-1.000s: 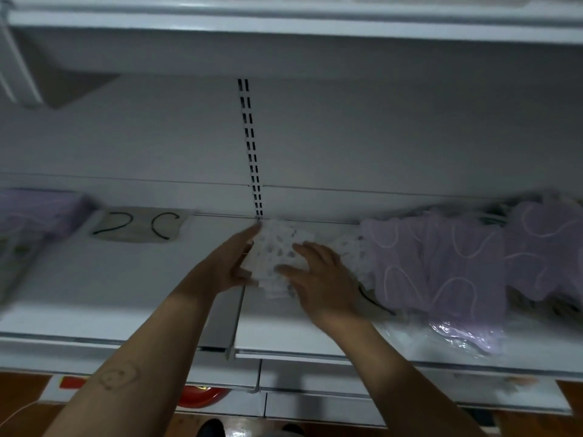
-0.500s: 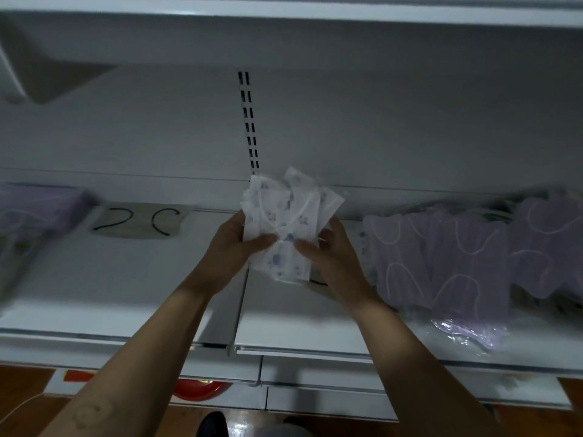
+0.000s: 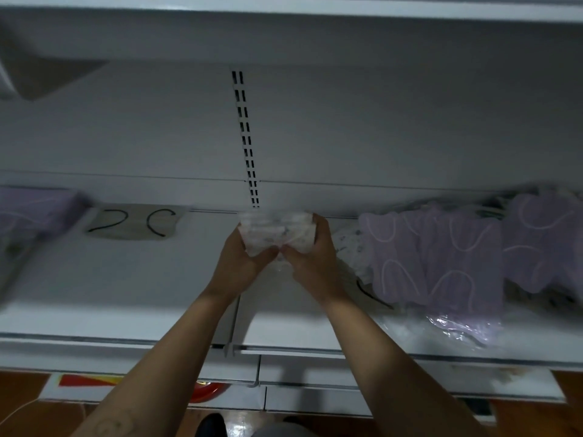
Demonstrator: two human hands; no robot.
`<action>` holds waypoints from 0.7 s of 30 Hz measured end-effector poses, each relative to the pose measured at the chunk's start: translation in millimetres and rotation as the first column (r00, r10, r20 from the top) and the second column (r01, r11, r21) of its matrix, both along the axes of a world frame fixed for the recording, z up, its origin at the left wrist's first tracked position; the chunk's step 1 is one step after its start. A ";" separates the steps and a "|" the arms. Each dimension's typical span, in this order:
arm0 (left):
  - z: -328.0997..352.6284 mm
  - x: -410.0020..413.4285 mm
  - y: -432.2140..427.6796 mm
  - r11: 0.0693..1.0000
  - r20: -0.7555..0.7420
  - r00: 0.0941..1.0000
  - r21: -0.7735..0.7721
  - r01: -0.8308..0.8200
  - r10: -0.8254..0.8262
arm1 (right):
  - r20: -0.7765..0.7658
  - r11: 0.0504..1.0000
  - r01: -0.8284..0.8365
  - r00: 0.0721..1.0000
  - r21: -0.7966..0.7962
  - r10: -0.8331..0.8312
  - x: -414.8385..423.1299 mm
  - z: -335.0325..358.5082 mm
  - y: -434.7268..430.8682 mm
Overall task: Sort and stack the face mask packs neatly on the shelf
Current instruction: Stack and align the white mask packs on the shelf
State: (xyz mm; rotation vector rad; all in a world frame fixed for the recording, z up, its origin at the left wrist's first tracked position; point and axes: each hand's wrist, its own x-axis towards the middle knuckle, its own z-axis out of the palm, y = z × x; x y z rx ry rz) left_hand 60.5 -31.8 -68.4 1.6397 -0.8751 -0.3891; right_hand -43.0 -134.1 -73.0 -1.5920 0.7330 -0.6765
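two hands gripping one bundle of white patterned mask packs (image 3: pixel 277 230), so risks first. far left of the left hand, a purple pack (image 3: pixel 34 209) is lying at the shelf (image 3: pixel 126 294) end, with a "2c" label (image 3: pixel 132 222) between it and the hand; nothing there is looking at risk. left hand (image 3: pixel 239 266) is curling its fingers round the bundle's left edge, thumb on the near face. bundle is sitting between both hands, low over the shelf near the back wall; it's blurring, so can't tell if it's touching down. the film packs are probably slippery, so they're likely fanning apart if either grip is loosening before they're square. right hand (image 3: pixel 310 260) is clamping the right edge the same way. just right of it, a loose white pack (image 3: pixel 350 244) and the purple pile (image 3: pixel 441 253) are overlapping messily; setting the bundle down too close is risking mixed sorts or a nudged pile. versus half a second ago: bundle was standing upright and fanned above the hands, now it's lying flatter, lower and more squared.
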 end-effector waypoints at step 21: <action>-18.9 -5.6 -3.6 0.983 -0.854 0.521 -0.100 -0.153 -0.006 | -0.820 0.580 -0.582 0.447 -0.571 -0.359 -65.1 6.1 -68.3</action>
